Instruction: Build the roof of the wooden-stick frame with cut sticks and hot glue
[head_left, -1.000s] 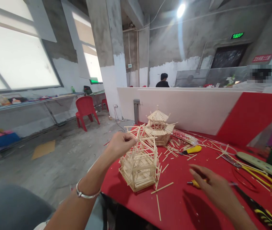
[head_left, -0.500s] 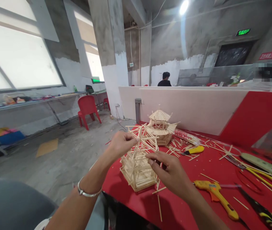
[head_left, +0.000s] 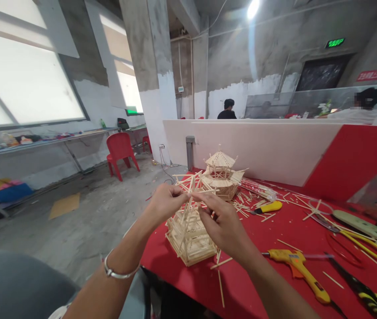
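A half-built tower of thin wooden sticks [head_left: 188, 237] stands near the front left corner of the red table [head_left: 258, 283]. My left hand [head_left: 165, 201] pinches the sticks at its top from the left. My right hand [head_left: 221, 223] has come in from the right, its fingers closed on a stick at the same top point, fingertips almost meeting the left hand's. Behind stands a finished stick pavilion [head_left: 220, 175].
Loose sticks litter the table. A yellow glue gun [head_left: 296, 268] lies to the right, a yellow cutter [head_left: 268, 207] further back, scissors [head_left: 347, 232] and a green board [head_left: 366, 228] at the right. A white and red partition runs behind. People sit beyond it. The table's left edge drops to the floor.
My right hand left the yellow glue gun on the table, swung left and rose to the tower's top. My left hand kept its hold there.
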Tool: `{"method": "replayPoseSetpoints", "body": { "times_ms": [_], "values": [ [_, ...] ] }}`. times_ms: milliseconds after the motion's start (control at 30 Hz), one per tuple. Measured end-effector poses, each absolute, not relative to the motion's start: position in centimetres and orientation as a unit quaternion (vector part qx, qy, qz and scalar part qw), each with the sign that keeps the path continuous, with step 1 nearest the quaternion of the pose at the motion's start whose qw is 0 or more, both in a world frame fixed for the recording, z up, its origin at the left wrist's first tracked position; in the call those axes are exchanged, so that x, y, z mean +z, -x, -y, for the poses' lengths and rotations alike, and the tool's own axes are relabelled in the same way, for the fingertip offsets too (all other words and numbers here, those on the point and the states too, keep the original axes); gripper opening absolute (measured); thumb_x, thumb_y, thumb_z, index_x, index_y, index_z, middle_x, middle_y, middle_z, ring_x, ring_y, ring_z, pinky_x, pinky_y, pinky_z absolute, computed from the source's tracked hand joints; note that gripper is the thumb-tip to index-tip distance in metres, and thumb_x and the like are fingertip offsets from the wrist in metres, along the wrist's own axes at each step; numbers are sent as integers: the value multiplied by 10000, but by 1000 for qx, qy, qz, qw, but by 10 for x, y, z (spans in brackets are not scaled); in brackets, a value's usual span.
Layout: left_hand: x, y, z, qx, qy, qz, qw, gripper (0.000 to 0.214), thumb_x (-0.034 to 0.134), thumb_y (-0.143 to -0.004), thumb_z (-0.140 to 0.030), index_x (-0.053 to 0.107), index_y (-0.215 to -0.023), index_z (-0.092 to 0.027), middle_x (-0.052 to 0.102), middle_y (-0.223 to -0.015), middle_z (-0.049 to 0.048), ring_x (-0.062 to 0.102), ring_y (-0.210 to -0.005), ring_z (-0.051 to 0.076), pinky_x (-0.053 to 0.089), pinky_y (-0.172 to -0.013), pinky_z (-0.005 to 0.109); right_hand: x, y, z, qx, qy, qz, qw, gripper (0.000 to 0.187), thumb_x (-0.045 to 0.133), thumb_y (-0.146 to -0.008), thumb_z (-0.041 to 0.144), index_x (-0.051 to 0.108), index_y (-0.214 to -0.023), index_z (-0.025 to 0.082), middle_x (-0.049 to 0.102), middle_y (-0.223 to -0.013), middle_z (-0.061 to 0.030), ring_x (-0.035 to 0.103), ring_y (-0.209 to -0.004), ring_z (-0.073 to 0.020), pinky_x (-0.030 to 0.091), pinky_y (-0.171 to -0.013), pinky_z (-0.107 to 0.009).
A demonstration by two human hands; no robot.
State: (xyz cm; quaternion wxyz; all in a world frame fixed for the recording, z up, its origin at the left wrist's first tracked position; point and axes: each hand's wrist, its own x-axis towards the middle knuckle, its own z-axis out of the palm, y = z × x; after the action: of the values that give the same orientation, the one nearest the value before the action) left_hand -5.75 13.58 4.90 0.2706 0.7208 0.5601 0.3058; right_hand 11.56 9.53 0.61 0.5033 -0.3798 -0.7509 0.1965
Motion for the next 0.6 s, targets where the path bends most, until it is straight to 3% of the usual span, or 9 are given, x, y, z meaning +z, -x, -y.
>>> {"method": "replayPoseSetpoints", "body": {
  "times_ms": [200,600],
  "values": [
    [50,56,-136,316,-714,-555,287,371,518,-707,-414,347,-462,-194,243,-505,-54,227,-504,82,176,-475,243,6,-107,-106,178,389,760,489,574,443,-778,33,587,-1292,244,643,-1251,-51,594,-1101,-202,494,-917,-371],
    [42,58,-142,314,-727,-539,287,370,527,-728,-394,364,-465,-191,218,-508,-59,223,-496,81,171,-473,243,7,-104,-113,161,398,770,471,609,426,-730,27,599,-1288,200,632,-1273,-84,572,-1173,-205,440,-1029,-393]
  ]
}}
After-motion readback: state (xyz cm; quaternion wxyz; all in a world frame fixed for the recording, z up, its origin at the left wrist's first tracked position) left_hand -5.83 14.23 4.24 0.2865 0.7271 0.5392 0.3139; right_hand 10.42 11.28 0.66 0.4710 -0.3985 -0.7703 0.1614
